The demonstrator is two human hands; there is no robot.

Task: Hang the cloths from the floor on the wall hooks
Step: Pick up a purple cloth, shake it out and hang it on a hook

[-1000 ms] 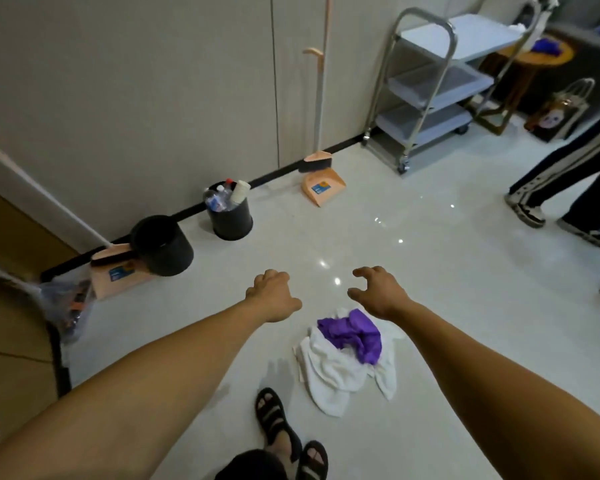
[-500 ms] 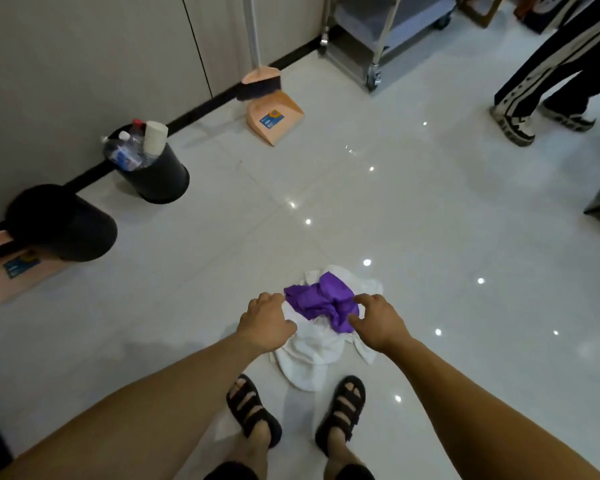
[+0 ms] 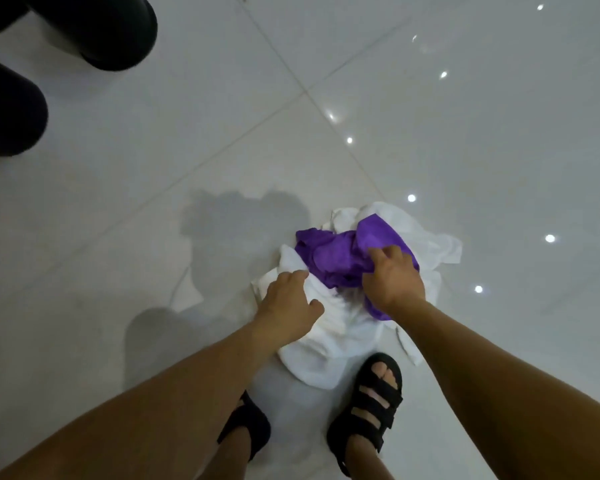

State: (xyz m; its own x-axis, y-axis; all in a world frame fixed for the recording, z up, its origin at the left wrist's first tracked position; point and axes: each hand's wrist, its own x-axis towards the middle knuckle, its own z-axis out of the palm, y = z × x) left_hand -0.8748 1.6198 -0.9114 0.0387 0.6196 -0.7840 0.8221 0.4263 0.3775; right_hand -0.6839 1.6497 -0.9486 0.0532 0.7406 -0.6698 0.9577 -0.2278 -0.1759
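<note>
A crumpled purple cloth (image 3: 333, 256) lies on top of a white cloth (image 3: 329, 348), heaped on the glossy tile floor just in front of my feet. My right hand (image 3: 392, 280) reaches down onto the purple cloth, its fingers curled into the fabric. My left hand (image 3: 288, 303) is on the left part of the white cloth, where fingers and thumb close on a bunched fold. No wall hooks are in view.
Two black round bins (image 3: 115, 32) (image 3: 7, 109) stand at the upper left. My feet in black sandals (image 3: 371, 407) are right below the cloths. White floor tiles (image 3: 465, 116) spread out to the right and beyond.
I have bent down much closer to the floor. Both hands dropped from just above the pile onto it; the right now grips the purple cloth and the left the white one.
</note>
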